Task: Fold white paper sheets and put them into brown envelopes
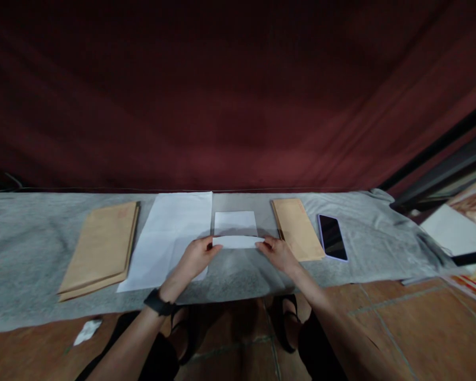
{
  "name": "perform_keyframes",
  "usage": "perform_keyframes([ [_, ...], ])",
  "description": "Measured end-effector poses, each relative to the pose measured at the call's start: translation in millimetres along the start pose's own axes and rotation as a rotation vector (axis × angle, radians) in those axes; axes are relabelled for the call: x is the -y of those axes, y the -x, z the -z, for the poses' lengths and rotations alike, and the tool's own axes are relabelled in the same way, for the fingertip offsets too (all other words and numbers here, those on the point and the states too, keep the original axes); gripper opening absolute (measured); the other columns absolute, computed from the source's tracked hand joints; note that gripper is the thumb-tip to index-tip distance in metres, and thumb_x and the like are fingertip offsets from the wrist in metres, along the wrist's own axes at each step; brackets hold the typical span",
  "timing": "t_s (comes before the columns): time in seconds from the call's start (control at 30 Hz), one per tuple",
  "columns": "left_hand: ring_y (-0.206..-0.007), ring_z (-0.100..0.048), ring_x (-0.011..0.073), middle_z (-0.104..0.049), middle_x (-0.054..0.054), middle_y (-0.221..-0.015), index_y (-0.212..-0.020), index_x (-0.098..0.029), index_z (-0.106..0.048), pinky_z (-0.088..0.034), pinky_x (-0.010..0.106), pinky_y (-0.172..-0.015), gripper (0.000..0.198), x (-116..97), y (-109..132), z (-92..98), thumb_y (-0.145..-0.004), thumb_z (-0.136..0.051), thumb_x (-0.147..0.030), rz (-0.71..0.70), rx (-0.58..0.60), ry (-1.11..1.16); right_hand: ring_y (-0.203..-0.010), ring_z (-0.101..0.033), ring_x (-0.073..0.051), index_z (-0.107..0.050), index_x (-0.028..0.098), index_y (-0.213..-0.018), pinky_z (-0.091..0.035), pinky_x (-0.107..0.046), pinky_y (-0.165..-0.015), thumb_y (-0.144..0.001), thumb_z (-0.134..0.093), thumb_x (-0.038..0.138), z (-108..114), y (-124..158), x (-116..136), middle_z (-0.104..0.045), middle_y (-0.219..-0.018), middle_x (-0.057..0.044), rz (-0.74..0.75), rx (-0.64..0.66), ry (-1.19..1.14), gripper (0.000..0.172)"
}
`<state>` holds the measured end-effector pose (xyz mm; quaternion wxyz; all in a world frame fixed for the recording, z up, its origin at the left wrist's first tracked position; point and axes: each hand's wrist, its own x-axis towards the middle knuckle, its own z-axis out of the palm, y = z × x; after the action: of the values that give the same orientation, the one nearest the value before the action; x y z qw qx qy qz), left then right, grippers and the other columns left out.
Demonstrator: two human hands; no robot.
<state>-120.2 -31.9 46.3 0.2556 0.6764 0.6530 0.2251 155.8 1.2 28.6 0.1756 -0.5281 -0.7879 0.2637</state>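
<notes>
A white sheet of paper point(235, 224) lies on the grey cloth point(27, 248) in front of me, its near edge folded up into a narrow strip. My left hand point(195, 257) pinches the left end of that folded strip. My right hand point(276, 252) pinches the right end. A black band sits on my left wrist.
A stack of white sheets point(170, 238) lies left of the paper, and a pile of brown envelopes point(101, 246) further left. More brown envelopes point(297, 227) and a dark phone point(332, 237) lie to the right. A dark red curtain hangs behind. A paper scrap point(87, 332) lies on the tiled floor.
</notes>
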Motion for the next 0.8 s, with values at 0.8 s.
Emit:
perform_keyframes([
  [0.8, -0.079, -0.068, 0.0216, -0.07, 0.007, -0.083, -0.102, -0.019, -0.057, -0.041, 0.027, -0.066, 0.023, -15.6, -23.1, -16.0, -0.1, -0.04, -0.034, 0.183, -0.151, -0.324, -0.08, -0.071, -0.02, -0.067, 0.023, -0.101, -0.045, -0.024, -0.066, -0.101, -0.041, 0.041, -15.7, -37.8, 15.1, -0.075, -0.087, -0.006, -0.229, -0.215, 0.099, 0.032],
])
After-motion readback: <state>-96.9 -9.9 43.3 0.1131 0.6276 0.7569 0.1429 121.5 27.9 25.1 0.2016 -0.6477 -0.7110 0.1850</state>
